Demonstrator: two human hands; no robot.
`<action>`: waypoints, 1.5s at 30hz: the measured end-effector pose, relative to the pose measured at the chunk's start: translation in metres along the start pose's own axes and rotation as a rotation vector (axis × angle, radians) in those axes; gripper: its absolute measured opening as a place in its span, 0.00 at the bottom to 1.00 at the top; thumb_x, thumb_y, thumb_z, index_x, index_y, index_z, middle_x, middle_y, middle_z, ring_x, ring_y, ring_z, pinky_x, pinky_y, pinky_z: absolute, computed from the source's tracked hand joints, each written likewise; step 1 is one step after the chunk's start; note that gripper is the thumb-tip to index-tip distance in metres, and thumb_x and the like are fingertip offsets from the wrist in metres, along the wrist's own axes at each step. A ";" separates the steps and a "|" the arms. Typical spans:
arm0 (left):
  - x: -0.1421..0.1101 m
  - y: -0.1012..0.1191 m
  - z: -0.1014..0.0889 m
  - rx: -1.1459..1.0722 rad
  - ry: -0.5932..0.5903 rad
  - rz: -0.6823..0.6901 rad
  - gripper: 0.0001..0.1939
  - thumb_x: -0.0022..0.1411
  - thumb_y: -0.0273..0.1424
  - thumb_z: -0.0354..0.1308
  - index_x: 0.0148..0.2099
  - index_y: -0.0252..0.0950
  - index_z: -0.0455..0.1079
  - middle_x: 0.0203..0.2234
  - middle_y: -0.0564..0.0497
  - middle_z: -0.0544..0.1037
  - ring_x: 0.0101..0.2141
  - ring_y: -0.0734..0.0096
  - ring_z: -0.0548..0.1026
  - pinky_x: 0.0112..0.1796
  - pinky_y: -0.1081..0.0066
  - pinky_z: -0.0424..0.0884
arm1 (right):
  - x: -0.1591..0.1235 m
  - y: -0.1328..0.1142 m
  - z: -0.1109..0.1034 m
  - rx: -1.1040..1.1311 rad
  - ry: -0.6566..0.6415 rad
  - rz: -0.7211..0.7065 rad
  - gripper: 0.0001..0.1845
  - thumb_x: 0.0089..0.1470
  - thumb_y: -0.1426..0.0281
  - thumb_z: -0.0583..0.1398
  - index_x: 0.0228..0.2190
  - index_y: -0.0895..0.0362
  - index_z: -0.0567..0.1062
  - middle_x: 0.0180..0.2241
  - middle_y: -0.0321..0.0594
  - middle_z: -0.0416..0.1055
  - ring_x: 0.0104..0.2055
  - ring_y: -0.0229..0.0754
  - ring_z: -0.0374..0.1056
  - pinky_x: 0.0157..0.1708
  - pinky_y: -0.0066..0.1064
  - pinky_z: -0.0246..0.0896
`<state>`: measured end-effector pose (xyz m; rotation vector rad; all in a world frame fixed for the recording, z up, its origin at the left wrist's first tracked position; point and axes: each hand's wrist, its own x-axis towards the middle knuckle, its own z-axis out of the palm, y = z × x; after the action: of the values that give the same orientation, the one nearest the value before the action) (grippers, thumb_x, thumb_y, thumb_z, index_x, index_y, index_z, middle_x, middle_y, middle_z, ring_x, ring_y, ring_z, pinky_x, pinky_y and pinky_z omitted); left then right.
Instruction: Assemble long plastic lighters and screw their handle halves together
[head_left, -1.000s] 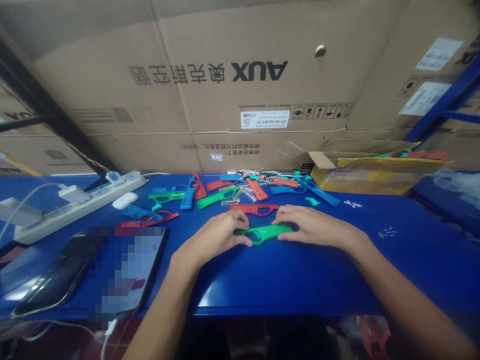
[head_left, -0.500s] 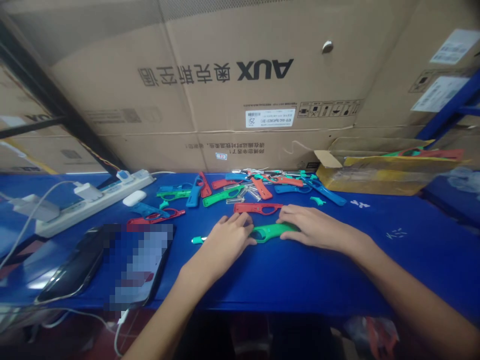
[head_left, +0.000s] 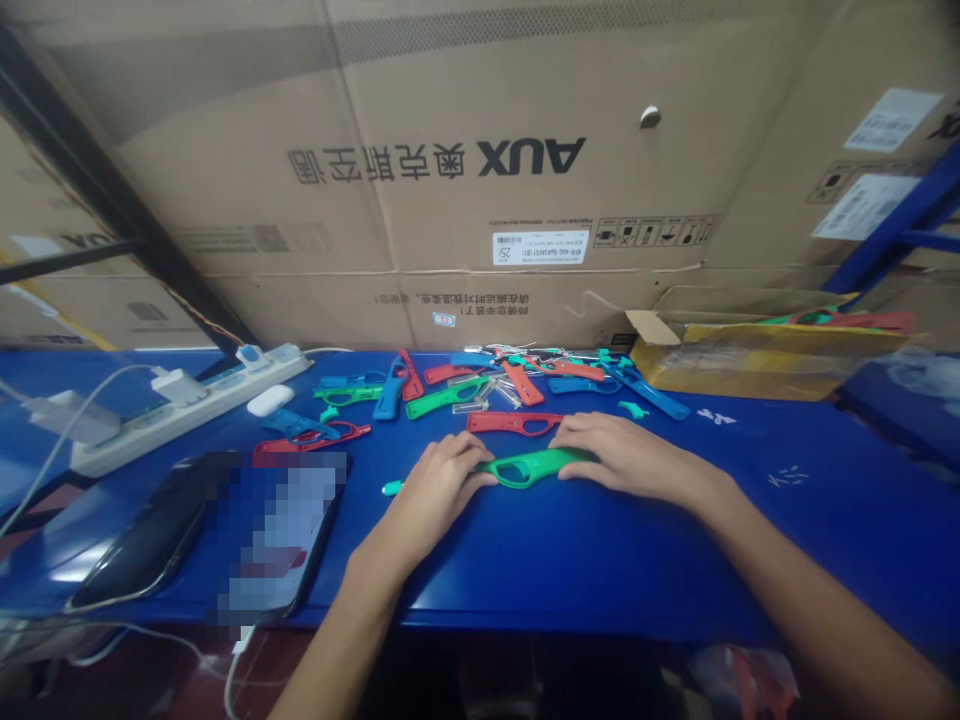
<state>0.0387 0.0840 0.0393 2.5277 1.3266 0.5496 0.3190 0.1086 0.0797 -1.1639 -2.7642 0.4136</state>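
Note:
Between my hands, low over the blue table, is a green lighter casing [head_left: 534,466] with an oval opening near its left part. My left hand [head_left: 448,478] grips its narrow left end, fingers closed. A small green tip [head_left: 391,488] sticks out to the left, past that hand; what joins it is hidden behind the fingers. My right hand [head_left: 607,448] is closed round the wide right end. Just behind lies a red casing half [head_left: 495,423], its right end close to my right fingers.
Behind are loose blue casings [head_left: 388,391], green and red ones, and clear tubes [head_left: 471,400]. A cardboard box [head_left: 742,365] of coloured parts stands at the right back. At the left are a power strip [head_left: 112,437], an earbud case [head_left: 270,401], a phone [head_left: 289,540] and a dark device [head_left: 150,530].
The green tip has come into view left of my left hand. That hand has slid slightly along the casing's left end and back. Both hands still hold the casing; the view has shifted slightly.

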 end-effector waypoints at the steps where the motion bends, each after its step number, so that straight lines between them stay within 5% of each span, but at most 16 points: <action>1: 0.000 0.001 0.000 0.003 0.006 -0.003 0.10 0.71 0.37 0.56 0.49 0.40 0.73 0.45 0.49 0.76 0.44 0.61 0.74 0.44 0.61 0.67 | 0.000 -0.001 0.001 -0.011 0.006 -0.001 0.19 0.64 0.57 0.58 0.48 0.56 0.77 0.48 0.47 0.74 0.49 0.52 0.70 0.50 0.44 0.65; 18: 0.001 0.006 -0.001 0.084 0.025 -0.026 0.07 0.69 0.35 0.59 0.47 0.38 0.70 0.44 0.50 0.78 0.44 0.61 0.73 0.47 0.60 0.63 | -0.001 -0.006 -0.004 -0.026 0.040 0.024 0.18 0.66 0.58 0.55 0.50 0.55 0.75 0.50 0.46 0.75 0.51 0.52 0.72 0.49 0.44 0.66; 23: -0.003 0.005 -0.008 0.020 0.073 -0.041 0.22 0.67 0.41 0.60 0.59 0.42 0.64 0.53 0.48 0.74 0.52 0.57 0.70 0.52 0.57 0.64 | -0.005 0.003 -0.010 0.060 0.101 -0.013 0.20 0.67 0.57 0.53 0.52 0.53 0.74 0.53 0.45 0.74 0.53 0.50 0.71 0.53 0.44 0.65; 25: 0.003 0.000 -0.020 0.028 0.111 -0.046 0.28 0.66 0.46 0.61 0.63 0.43 0.61 0.58 0.46 0.70 0.57 0.54 0.67 0.55 0.56 0.63 | -0.008 0.012 -0.013 0.045 0.153 0.010 0.20 0.67 0.57 0.53 0.52 0.53 0.74 0.55 0.46 0.72 0.56 0.51 0.69 0.57 0.47 0.63; 29: 0.036 -0.021 -0.045 0.295 0.195 -0.144 0.18 0.69 0.41 0.57 0.55 0.37 0.71 0.54 0.41 0.73 0.55 0.48 0.67 0.54 0.51 0.64 | -0.014 0.035 -0.015 -0.036 0.199 0.118 0.21 0.65 0.56 0.54 0.48 0.55 0.76 0.59 0.50 0.68 0.61 0.56 0.64 0.60 0.52 0.61; 34: 0.073 -0.048 -0.044 0.419 -0.014 -0.261 0.15 0.66 0.31 0.60 0.55 0.38 0.72 0.49 0.40 0.78 0.53 0.47 0.71 0.51 0.52 0.67 | -0.017 0.056 -0.010 -0.109 0.161 0.236 0.22 0.62 0.59 0.55 0.50 0.59 0.76 0.59 0.55 0.67 0.61 0.60 0.64 0.60 0.55 0.60; 39: 0.072 -0.060 -0.034 0.418 -0.009 -0.258 0.18 0.65 0.27 0.57 0.57 0.39 0.71 0.50 0.40 0.79 0.51 0.48 0.74 0.50 0.53 0.68 | -0.013 0.045 -0.011 -0.120 0.304 0.195 0.31 0.64 0.65 0.53 0.67 0.53 0.57 0.64 0.49 0.62 0.65 0.55 0.60 0.63 0.53 0.57; 45: 0.063 -0.073 -0.040 0.297 0.068 -0.232 0.18 0.62 0.25 0.59 0.55 0.41 0.71 0.46 0.44 0.80 0.49 0.52 0.76 0.49 0.56 0.71 | -0.001 0.022 -0.007 -0.054 0.434 0.126 0.27 0.65 0.63 0.52 0.64 0.51 0.62 0.65 0.46 0.62 0.66 0.53 0.59 0.63 0.54 0.58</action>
<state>-0.0002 0.1786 0.0623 2.5439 1.8174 0.4200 0.3364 0.1236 0.0801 -1.2685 -2.3503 0.0813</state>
